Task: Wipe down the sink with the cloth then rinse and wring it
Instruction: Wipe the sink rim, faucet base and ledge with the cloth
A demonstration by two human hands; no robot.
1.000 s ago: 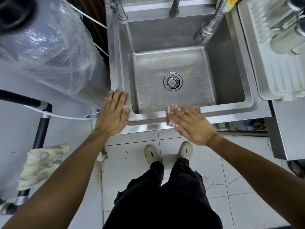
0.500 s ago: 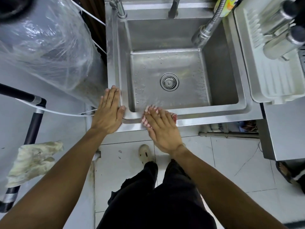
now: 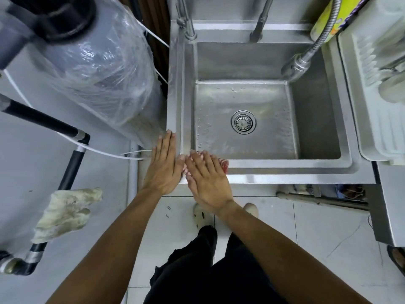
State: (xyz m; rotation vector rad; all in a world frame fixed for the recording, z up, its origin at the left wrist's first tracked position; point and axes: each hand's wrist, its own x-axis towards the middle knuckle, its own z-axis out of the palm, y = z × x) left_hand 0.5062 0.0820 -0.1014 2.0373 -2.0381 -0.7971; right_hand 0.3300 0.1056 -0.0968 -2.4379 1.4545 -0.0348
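- Pressing flat on the sink [image 3: 285, 170] front rim, near its front-left corner: right hand [image 3: 207, 183], palm down, fingers [image 3: 198, 160] straight and spread a bit, tips pointing away from the body twd the basin.
- Lying under that palm is the cloth [image 3: 224, 165], red-and-white; only a small bit is peeking out at the right side of the hand, on the rim. Fingers aren't curling round it, just pinning it flat.
- Left hand [image 3: 164, 165] is resting palm down on the left rim/corner, fingers extended and held close together, gripping nothing.
- Both hands are sitting side by side, left thumb touching or nearly touching the right index finger; can't tell which.
- Both forearms are reaching fwd from the bottom of the view, bare, converging at the corner.
- Basin is showing water droplets around the drain [image 3: 243, 122]; a hose faucet [image 3: 300, 64] is hanging over the back-right.
- A dirty rag [image 3: 65, 213] is hanging on a black bar, well apart, at left.
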